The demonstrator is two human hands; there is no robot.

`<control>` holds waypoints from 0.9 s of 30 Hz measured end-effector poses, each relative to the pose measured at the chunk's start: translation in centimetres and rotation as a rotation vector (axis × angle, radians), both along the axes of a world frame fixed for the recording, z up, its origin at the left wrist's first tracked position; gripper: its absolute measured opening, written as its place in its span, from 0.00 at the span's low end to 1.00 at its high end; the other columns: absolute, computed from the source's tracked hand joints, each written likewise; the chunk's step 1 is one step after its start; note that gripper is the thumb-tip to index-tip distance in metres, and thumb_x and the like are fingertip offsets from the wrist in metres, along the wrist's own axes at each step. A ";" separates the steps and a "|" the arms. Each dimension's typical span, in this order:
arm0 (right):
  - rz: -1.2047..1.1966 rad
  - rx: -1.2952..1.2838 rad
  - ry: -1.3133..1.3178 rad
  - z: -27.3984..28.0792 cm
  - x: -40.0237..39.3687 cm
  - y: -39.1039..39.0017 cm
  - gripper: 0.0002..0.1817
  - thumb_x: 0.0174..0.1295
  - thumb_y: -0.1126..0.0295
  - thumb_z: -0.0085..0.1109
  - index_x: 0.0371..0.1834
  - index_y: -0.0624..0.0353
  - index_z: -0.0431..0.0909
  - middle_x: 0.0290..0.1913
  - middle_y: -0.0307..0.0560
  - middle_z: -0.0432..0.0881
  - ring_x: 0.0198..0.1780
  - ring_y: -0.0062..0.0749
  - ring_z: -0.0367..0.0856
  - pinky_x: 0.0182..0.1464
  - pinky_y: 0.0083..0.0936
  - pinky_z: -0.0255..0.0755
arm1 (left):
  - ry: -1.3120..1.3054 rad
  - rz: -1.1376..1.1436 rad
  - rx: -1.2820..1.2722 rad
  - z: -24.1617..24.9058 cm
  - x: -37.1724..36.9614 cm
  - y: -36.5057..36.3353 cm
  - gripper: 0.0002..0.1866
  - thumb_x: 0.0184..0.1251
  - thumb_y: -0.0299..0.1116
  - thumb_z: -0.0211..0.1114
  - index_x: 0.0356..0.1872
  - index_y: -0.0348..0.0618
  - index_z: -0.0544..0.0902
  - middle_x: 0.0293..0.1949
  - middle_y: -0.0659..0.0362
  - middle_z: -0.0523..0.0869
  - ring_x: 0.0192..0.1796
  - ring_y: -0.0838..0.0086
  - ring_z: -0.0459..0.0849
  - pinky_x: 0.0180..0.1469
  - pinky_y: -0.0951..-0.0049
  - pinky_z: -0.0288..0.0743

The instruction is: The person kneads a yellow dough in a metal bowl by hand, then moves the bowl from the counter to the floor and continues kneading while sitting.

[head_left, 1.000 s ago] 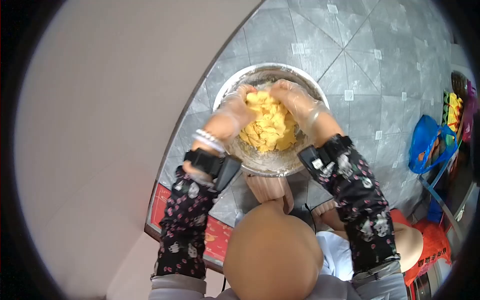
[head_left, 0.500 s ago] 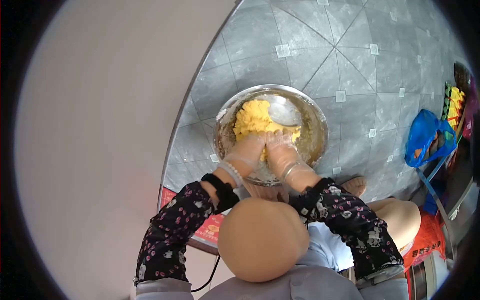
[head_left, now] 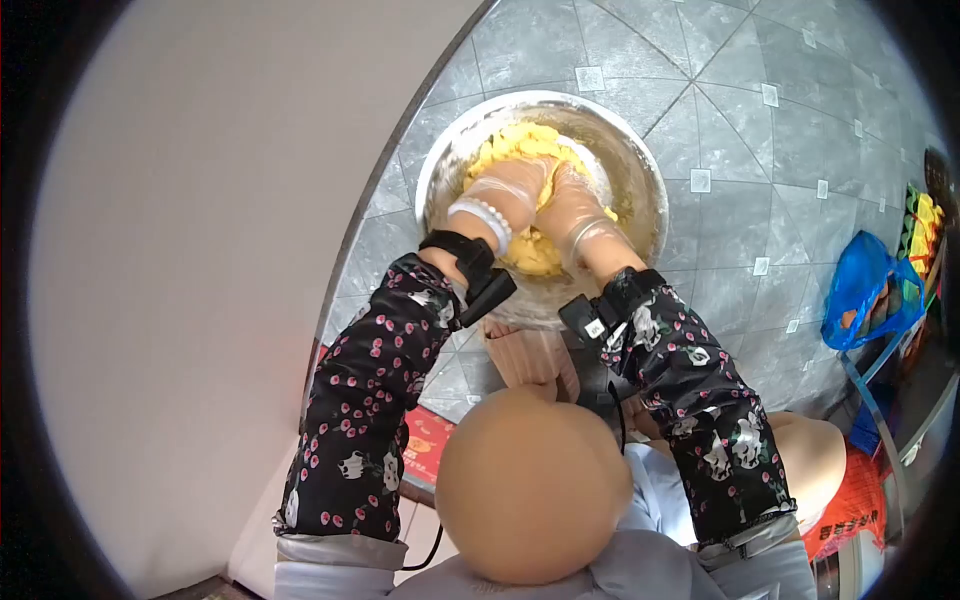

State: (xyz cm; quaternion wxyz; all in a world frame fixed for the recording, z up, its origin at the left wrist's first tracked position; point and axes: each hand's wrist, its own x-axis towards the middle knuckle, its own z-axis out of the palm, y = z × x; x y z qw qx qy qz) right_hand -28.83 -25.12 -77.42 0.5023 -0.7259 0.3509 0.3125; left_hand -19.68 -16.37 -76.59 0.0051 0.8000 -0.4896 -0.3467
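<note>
A wide metal basin [head_left: 652,195] on the grey tiled floor holds yellow dough [head_left: 522,138], crumbly at the far side, with another lump at the near side. My left hand [head_left: 508,192] and my right hand [head_left: 576,208], both in clear plastic gloves, are side by side inside the basin. Their fingers are sunk into the dough and partly hidden by it. White flour clings to the inner wall. My left wrist wears a white beaded bracelet [head_left: 482,213], and both forearms have black flowered sleeves with black straps.
A pale wall or panel [head_left: 200,250] fills the left side. At the right are a blue plastic bag [head_left: 855,275] with brown items, a metal frame and a red bag [head_left: 850,500]. My knees and a sandalled foot are near the basin.
My arms have stretched farther forward, and both hands are now deeper toward the basin's far side, pressing the dough there. The basin appears higher in view, and a near lump of dough shows.
</note>
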 end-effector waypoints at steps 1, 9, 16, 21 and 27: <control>-0.033 0.074 -0.007 -0.2 -0.8 -0.4 0.40 0.56 0.62 0.60 0.70 0.70 0.55 0.56 0.66 0.77 0.58 0.52 0.77 0.60 0.33 0.71 | -0.036 -0.020 -0.100 0.0 0.1 0.4 0.14 0.69 0.26 0.48 0.50 0.39 0.78 0.41 0.42 0.84 0.48 0.52 0.83 0.51 0.60 0.76; -0.304 -0.111 -0.438 4.0 -7.6 -1.7 0.25 0.68 0.56 0.48 0.60 0.65 0.72 0.60 0.65 0.74 0.62 0.52 0.73 0.64 0.37 0.66 | 0.268 0.698 0.048 5.4 -2.1 4.2 0.26 0.62 0.25 0.62 0.63 0.39 0.70 0.51 0.49 0.81 0.55 0.65 0.80 0.62 0.66 0.72; -0.898 0.321 -0.231 -4.2 -1.6 -1.6 0.30 0.73 0.49 0.35 0.61 0.64 0.73 0.60 0.59 0.76 0.62 0.50 0.73 0.65 0.39 0.63 | -0.340 -0.255 0.397 2.1 -1.3 -0.1 0.23 0.61 0.20 0.55 0.59 0.33 0.75 0.47 0.42 0.83 0.50 0.55 0.82 0.54 0.66 0.75; -0.996 0.747 -0.130 -0.1 0.1 -1.1 0.19 0.68 0.53 0.53 0.49 0.58 0.79 0.46 0.44 0.84 0.46 0.31 0.81 0.51 0.26 0.73 | 0.729 1.057 -0.167 -2.9 2.0 4.4 0.23 0.61 0.15 0.47 0.55 0.41 0.79 0.45 0.52 0.84 0.45 0.69 0.82 0.51 0.69 0.76; 0.298 0.100 -0.324 6.8 -4.4 -0.6 0.21 0.57 0.55 0.66 0.45 0.57 0.75 0.38 0.53 0.82 0.38 0.44 0.82 0.43 0.33 0.77 | 0.498 0.415 -0.028 8.3 0.8 4.3 0.14 0.58 0.36 0.68 0.41 0.41 0.80 0.40 0.53 0.84 0.43 0.65 0.81 0.49 0.68 0.75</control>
